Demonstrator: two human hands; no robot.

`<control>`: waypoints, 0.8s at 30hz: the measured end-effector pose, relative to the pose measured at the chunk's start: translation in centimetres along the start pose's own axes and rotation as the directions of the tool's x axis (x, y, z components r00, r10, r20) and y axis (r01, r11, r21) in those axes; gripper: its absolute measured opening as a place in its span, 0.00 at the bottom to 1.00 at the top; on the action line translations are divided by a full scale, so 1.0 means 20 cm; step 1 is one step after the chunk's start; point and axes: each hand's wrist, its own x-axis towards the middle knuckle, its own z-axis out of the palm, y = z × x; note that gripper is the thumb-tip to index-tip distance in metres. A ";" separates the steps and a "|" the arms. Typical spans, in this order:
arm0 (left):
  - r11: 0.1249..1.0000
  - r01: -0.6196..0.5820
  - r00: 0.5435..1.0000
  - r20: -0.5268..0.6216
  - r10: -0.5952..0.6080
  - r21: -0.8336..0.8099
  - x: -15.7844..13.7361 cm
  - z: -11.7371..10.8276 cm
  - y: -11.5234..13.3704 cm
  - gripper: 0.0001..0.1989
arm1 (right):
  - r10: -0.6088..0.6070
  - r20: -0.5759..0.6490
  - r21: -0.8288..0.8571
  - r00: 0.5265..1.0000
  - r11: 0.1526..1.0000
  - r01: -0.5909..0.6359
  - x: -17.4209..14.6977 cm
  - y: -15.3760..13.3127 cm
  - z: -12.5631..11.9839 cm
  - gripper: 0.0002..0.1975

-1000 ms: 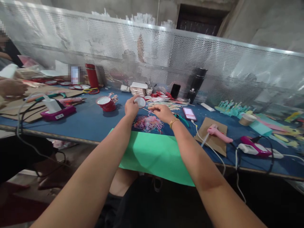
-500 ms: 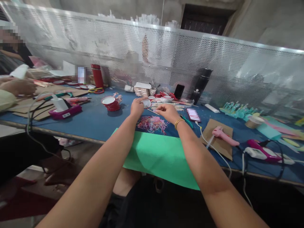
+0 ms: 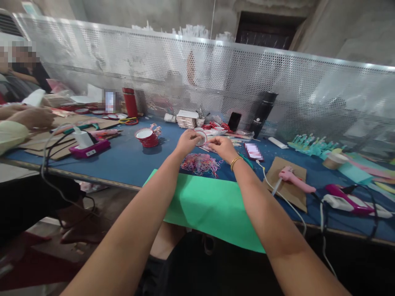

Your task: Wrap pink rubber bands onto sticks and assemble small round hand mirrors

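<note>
My left hand [image 3: 187, 142] is closed on the edge of a round white disc [image 3: 202, 138] with a red rim, held up above the table. Close by on its right, my right hand [image 3: 222, 148] pinches a thin pale stick, mostly hidden by the fingers, against the disc's lower edge. A gold bracelet [image 3: 236, 162] circles my right wrist. Below both hands lies a tangled heap of pink, purple and white strings [image 3: 201, 164]. Between my forearms, a green sheet [image 3: 210, 205] hangs over the table's front edge.
Left of my hands stands a stack of red-rimmed discs [image 3: 147, 138]. Beyond it are a red bottle [image 3: 130, 102] and a co-worker's hand [image 3: 37, 119]. A pink glue gun [image 3: 294, 179] rests on cardboard at right, near a purple power strip [image 3: 348, 201]. A perforated metal panel [image 3: 148, 70] runs behind.
My two hands have come closer together, and the stick that showed between them is now mostly covered by my right fingers. The whole view has shifted slightly.
</note>
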 end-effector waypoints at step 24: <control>0.999 0.001 0.991 -0.131 -0.006 -0.037 -0.04 -0.02 0.01 0.04 | 0.028 0.072 0.029 0.997 0.999 -0.030 -0.02 -0.03 -0.04 0.14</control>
